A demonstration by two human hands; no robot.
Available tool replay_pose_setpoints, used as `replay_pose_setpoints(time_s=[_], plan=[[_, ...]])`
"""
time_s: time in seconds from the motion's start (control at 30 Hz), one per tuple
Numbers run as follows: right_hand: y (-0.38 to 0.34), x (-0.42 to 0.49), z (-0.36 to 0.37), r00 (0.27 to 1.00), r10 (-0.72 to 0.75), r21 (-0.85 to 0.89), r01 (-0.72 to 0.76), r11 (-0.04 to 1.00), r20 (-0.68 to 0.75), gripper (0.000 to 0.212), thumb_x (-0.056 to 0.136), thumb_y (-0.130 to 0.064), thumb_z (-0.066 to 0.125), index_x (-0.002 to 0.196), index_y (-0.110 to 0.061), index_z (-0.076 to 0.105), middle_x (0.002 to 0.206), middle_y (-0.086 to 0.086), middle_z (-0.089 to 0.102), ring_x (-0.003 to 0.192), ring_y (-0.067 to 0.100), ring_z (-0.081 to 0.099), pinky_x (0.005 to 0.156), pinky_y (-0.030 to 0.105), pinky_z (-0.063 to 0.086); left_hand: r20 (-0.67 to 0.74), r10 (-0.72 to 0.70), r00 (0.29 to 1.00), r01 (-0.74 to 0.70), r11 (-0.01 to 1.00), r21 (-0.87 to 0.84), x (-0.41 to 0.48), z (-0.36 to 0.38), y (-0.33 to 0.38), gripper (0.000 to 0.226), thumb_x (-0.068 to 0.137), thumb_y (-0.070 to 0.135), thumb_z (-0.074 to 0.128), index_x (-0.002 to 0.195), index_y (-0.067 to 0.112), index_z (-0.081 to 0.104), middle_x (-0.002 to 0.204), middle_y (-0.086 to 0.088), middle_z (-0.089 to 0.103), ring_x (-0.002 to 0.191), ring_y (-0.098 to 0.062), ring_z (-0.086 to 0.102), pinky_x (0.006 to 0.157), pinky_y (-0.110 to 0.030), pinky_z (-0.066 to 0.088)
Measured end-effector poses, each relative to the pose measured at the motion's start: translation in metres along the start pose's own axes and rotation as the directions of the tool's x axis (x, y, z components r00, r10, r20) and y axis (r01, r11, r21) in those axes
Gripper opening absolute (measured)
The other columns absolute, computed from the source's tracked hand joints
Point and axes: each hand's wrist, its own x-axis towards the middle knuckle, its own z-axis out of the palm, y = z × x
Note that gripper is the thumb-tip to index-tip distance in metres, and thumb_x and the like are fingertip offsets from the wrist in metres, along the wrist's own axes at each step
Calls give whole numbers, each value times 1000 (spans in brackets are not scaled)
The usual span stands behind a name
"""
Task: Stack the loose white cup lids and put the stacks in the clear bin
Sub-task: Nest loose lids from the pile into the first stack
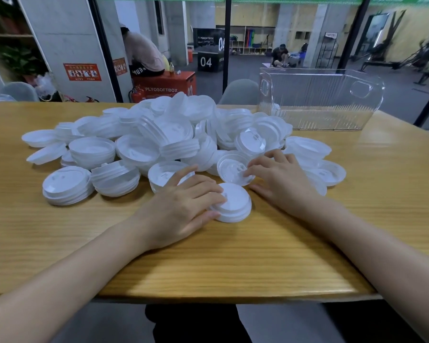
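Wooden table [208, 256] in front, glass wall behind it, and past the glass a gym floor with black and red jump boxes and someone sitting on the red one.

From the head camera, a big loose pile of white lids [174, 125] spreads across the middle of the table, some singles and some already nested into short columns. The clear bin [320, 100] stands at the far right, just beside the pile, and I can see no lids in it.

Nearest the person sits a small stack [233, 204], dome side up. The left hand [181, 209] holds it: fingers draped over the top, thumb against the near rim. The right hand [280, 179] is not closed on anything. Its curved fingertips rest on the edge of a tilted lid [233, 169] at the foot of the pile, just beyond the small stack, with the thumb down near the tabletop.

These look like thin moulded plastic: almost weightless, springy, slick against each other. A single lid should be taken by the rim between thumb and fingertips, since the flat centre gives no purchase. A stack is better clasped round its side wall, squeezed only gently; too hard and the rims may buckle, too loose and the column could slide apart on the way to the bin.
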Motion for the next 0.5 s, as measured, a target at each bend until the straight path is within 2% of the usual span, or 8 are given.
replay_pose_setpoints(time_s=[0.07,0.13,0.17,0.23,0.33,0.4,0.43,0.5], plan=[[1,0,0,998,-21,-17,20,1000,-58,14,78,-19,81,88,-21,72,104,-3,68,100,33,57,80,38,31,-27,-28,999,27,998,-55,-3,1,1,37,103,33,41,115,13,69,120,1,66,116,-14,56,116,-38,26],[4,-2,-4,993,-15,10,17,1000,-120,9,81,-18,78,86,-21,70,100,-5,67,99,27,53,80,33,26,-50,-42,998,38,995,-88,-4,1,1,35,101,31,44,115,11,69,122,-2,65,115,-16,58,112,-40,33],[4,-3,-8,989,20,71,-9,997,-148,6,84,-19,75,87,-22,69,97,-9,66,98,21,50,78,30,24,-52,-43,998,38,994,-99,-4,1,2,34,101,30,45,115,10,69,123,-3,65,115,-19,59,109,-39,37],[-1,-8,-20,972,171,322,-113,940,-159,6,89,-17,70,89,-23,67,88,-17,63,91,10,48,76,26,31,-40,-43,998,37,991,-130,-5,-1,3,33,100,29,48,116,10,69,125,-4,64,116,-21,59,102,-36,43],[-4,-12,-38,911,410,736,-248,629,-44,7,92,-11,67,90,-18,65,81,-12,64,77,-1,56,72,11,41,-13,-44,999,41,984,-176,-9,-3,5,32,100,29,49,117,10,68,127,-3,63,117,-17,58,98,-29,45],[2,-14,-45,858,501,854,-343,391,115,7,93,-12,65,98,-18,65,77,-9,68,73,0,59,68,12,43,7,-51,999,51,980,-195,-10,-2,5,33,100,30,48,118,10,68,127,-3,62,117,-16,58,97,-28,46],[6,-16,-47,833,519,853,-404,331,193,12,93,-15,66,104,-20,64,75,-10,70,72,0,60,66,14,43,9,-54,999,54,978,-201,-10,-1,5,33,101,30,48,118,10,68,126,-3,63,116,-16,59,96,-28,46],[13,-20,-46,796,535,785,-512,348,282,20,92,-20,67,111,-23,62,77,-8,72,70,0,60,65,18,41,10,-55,998,56,976,-208,-10,0,5,33,101,30,47,117,10,68,125,-2,63,115,-15,59,95,-28,46]])
